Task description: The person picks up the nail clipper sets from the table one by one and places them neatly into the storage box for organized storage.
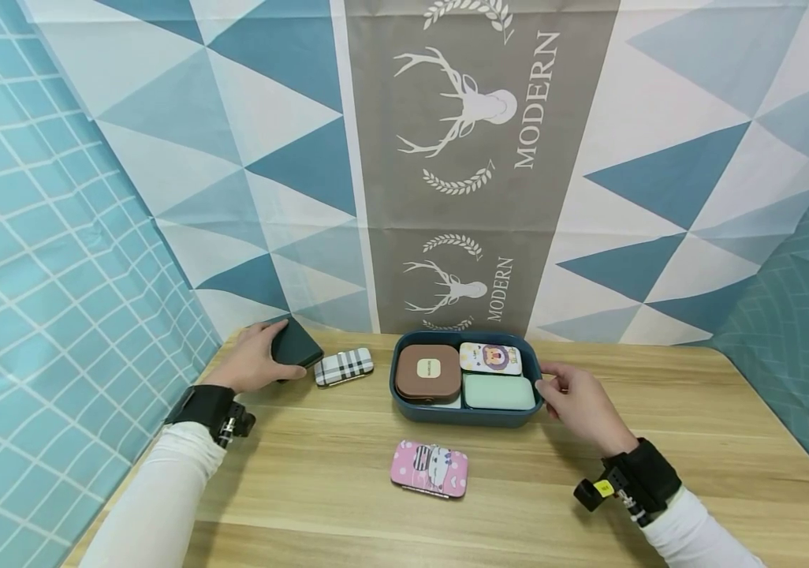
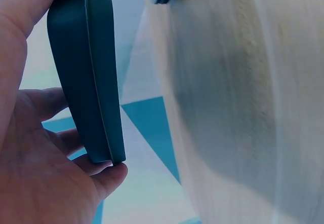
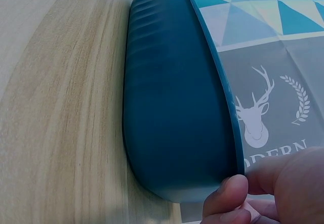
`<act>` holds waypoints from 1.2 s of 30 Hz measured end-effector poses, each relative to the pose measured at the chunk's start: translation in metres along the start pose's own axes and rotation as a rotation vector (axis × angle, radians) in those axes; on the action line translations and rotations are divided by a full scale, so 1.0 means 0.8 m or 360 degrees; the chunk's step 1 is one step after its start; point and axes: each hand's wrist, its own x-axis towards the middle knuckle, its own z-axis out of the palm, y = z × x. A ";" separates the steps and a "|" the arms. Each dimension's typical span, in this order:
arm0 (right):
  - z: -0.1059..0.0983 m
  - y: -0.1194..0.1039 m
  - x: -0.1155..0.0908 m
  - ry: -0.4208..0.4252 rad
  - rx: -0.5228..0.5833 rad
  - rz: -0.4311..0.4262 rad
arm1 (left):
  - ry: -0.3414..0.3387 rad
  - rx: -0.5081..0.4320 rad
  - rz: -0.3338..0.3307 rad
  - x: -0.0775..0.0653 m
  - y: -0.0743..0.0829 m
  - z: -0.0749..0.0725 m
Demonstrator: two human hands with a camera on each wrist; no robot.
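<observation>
My left hand grips a dark green flat case by its edges at the back left of the table. In the left wrist view the case stands between thumb and fingers, its seam showing. My right hand pinches the right end of a dark blue bin at the rim. Inside the bin lie a brown rounded case, a white case with a lion picture and a mint green case. From the right wrist the bin's outer wall fills the middle.
A black-and-white plaid case lies right beside the dark green case. Nearer the front, a pink case with a cat picture rests on the wooden table. A patterned cloth hangs behind the table's back edge.
</observation>
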 end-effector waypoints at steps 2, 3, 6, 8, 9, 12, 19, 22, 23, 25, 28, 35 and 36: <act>0.000 0.000 0.000 -0.0002 0.0001 -0.0003 | 0.0001 0.0000 0.0015 0.000 0.005 -0.002; 0.000 0.000 0.000 -0.0003 0.0004 -0.0005 | 0.0001 0.0000 0.0018 0.000 0.008 -0.003; 0.000 0.000 0.000 -0.0006 0.0011 -0.0006 | -0.0003 0.0000 0.0049 0.001 0.014 -0.006; 0.000 0.001 0.000 -0.0009 0.0019 -0.0006 | -0.0008 -0.0008 0.0066 0.001 0.019 -0.007; 0.000 0.001 0.000 -0.0011 0.0023 -0.0005 | -0.0009 -0.0008 0.0076 0.002 0.021 -0.008; -0.001 0.003 0.001 -0.0012 0.0033 -0.0004 | -0.0009 -0.0009 0.0098 0.003 0.029 -0.010; 0.000 0.004 0.002 -0.0008 0.0032 0.0005 | -0.0020 -0.0017 0.0123 0.005 0.049 -0.015; 0.000 0.004 0.002 -0.0006 0.0029 0.0006 | -0.0014 -0.0008 0.0148 0.007 0.056 -0.016; 0.000 0.004 0.002 -0.0006 0.0029 0.0005 | -0.0014 -0.0015 0.0154 0.008 0.059 -0.016; -0.001 0.004 0.002 -0.0003 0.0028 0.0000 | -0.0017 -0.0021 0.0165 0.008 0.064 -0.017; 0.000 0.003 0.002 -0.0003 0.0034 0.0000 | -0.0022 -0.0028 0.0172 0.008 0.071 -0.017; 0.000 0.003 0.003 -0.0006 0.0038 0.0021 | -0.0041 -0.0069 0.0221 0.009 0.088 -0.016; 0.000 0.003 0.003 -0.0004 0.0035 0.0019 | -0.0039 -0.0074 0.0226 0.009 0.091 -0.016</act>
